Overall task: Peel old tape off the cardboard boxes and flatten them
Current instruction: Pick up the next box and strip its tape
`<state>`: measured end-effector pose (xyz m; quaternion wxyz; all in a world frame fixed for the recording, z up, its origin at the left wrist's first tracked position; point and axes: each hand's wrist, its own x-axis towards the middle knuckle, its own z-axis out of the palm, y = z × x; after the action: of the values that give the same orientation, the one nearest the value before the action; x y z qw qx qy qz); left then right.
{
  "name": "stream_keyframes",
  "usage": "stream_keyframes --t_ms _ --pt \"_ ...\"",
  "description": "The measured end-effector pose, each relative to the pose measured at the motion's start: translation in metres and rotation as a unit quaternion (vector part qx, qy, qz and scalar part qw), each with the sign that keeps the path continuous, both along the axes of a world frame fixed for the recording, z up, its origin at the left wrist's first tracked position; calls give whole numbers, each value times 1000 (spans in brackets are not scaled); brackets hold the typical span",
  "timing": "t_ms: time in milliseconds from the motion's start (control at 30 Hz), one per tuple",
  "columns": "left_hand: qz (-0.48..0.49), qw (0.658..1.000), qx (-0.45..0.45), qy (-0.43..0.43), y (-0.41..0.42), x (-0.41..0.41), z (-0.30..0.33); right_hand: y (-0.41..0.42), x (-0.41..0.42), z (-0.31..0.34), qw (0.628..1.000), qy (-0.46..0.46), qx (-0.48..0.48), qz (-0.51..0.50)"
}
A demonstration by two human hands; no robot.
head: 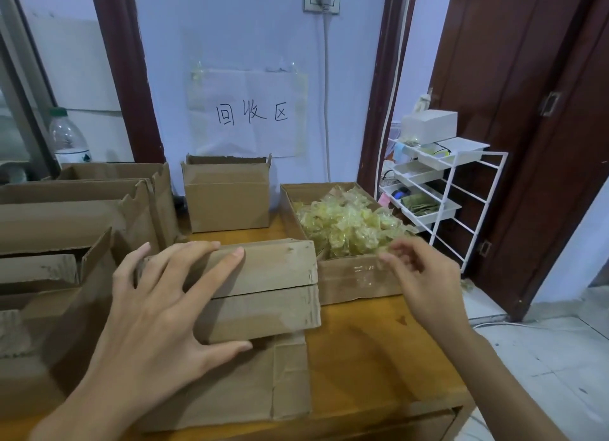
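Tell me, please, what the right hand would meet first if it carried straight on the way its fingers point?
Probably the heap of crumpled tape in the open box: the right hand hovers at that box's near rim, fingers aimed up-left, though depth is uncertain.

A white paper sheet [248, 112] taped to the pale wall bears three handwritten black characters, 回收区. The label on the plastic bottle [67, 137] at left is too small to read.
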<state>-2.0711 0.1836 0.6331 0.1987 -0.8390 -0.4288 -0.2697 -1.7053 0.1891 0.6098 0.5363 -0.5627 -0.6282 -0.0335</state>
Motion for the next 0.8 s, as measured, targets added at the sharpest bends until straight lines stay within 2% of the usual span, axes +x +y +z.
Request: stream_keyframes --t_ms 200,333,400,467,567,800 --pt "-4 1000 -5 -4 1 0 -1 60 4 13 987 -153 29 -34" --pt "-3 1000 -6 -10 1 -4 1 68 7 2 980 -183 30 -65" --pt "-3 1000 -8 -19 0 -6 2 68 12 -2 980 -191 -9 -49" --pt "-6 1000 -10 -23 0 -7 2 64 12 -2 973 -224 -48 -36" --pt "-5 1000 -10 -25 -1 -6 2 58 12 0 959 -277 -39 -37" --pt "-18 999 -17 -36 -4 -5 4 56 -2 23 989 -143 16 -40"
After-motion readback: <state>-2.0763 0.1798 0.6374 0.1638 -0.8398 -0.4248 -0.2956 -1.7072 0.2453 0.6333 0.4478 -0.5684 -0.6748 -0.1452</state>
